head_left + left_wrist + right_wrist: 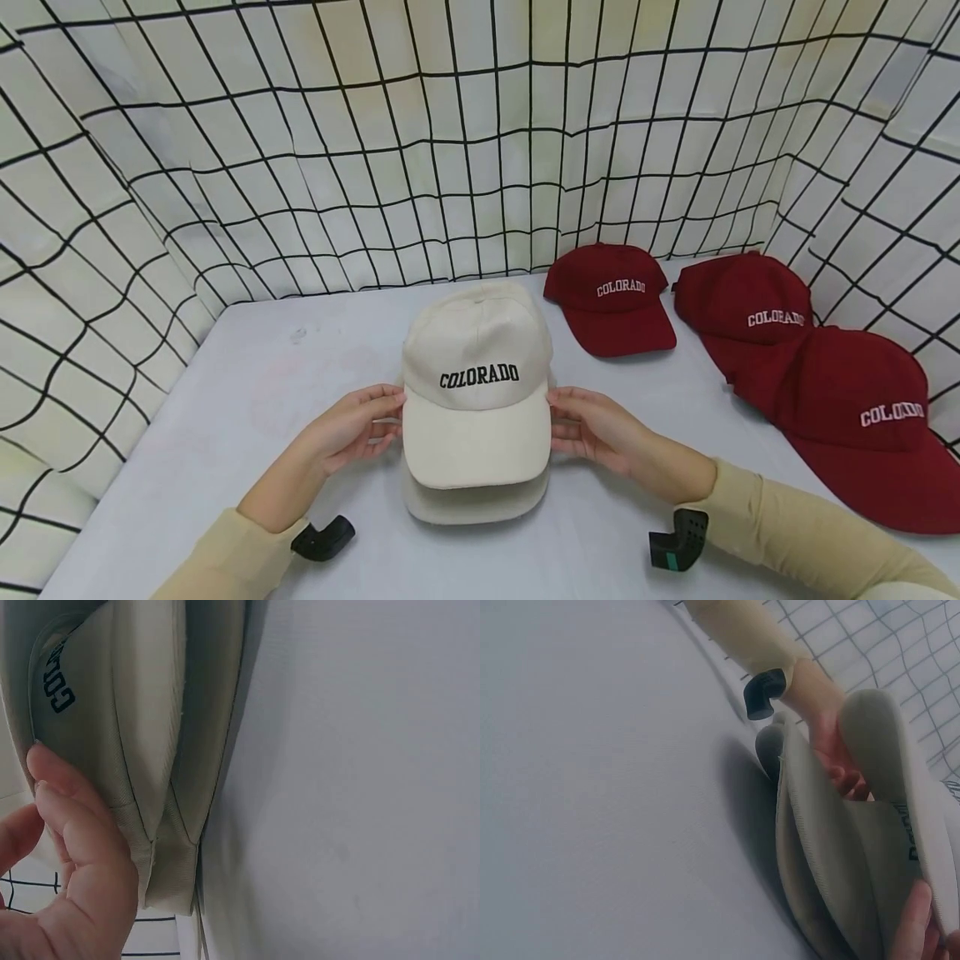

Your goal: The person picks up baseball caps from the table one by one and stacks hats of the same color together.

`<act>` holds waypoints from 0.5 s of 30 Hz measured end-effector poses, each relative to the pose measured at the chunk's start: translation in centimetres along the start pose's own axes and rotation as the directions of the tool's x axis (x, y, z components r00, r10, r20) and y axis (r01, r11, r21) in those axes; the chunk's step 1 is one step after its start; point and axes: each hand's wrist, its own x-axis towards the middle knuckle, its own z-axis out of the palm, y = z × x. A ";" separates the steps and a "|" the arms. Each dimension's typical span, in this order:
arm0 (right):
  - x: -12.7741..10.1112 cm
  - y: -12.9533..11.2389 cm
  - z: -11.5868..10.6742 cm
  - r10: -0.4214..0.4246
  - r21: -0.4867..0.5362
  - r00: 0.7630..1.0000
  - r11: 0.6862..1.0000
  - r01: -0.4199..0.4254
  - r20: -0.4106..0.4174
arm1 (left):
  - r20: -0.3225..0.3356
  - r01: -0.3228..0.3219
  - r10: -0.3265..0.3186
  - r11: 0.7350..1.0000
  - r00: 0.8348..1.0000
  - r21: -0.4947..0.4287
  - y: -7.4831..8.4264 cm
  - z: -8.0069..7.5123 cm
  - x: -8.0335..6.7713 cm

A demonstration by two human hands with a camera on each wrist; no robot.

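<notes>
We see an upper cream cap [477,396] at the middle of the table [300,383], over lower cream caps [480,507] whose brims show beneath it. Our left hand [351,429] pinches its left edge and our right hand [602,429] its right edge, where brim meets crown. Both wrist views show a gap between its brim and those below; whether the crowns are fully nested we cannot tell. We judge the step in hand to be fitting this cap onto the stack. The next move seems to call for lowering both sides evenly, brims lined up, before our fingers let go. Three red caps [611,321] lie to the right, one farther back, two overlapping.
</notes>
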 end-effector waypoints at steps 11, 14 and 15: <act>0.8 -1.3 0.2 -0.017 0.083 1.000 0.996 0.015 0.019 | 0.011 0.014 -0.013 0.997 1.000 -0.078 0.4 -0.2 0.7; 1.2 -1.6 0.4 -0.023 0.106 0.999 0.994 0.020 0.026 | 0.004 0.016 -0.016 0.995 1.000 -0.103 0.5 -0.2 0.8; 1.4 -1.6 0.4 -0.025 0.110 0.999 0.994 0.022 0.025 | 0.002 0.016 -0.016 0.994 1.000 -0.109 0.5 -0.2 0.8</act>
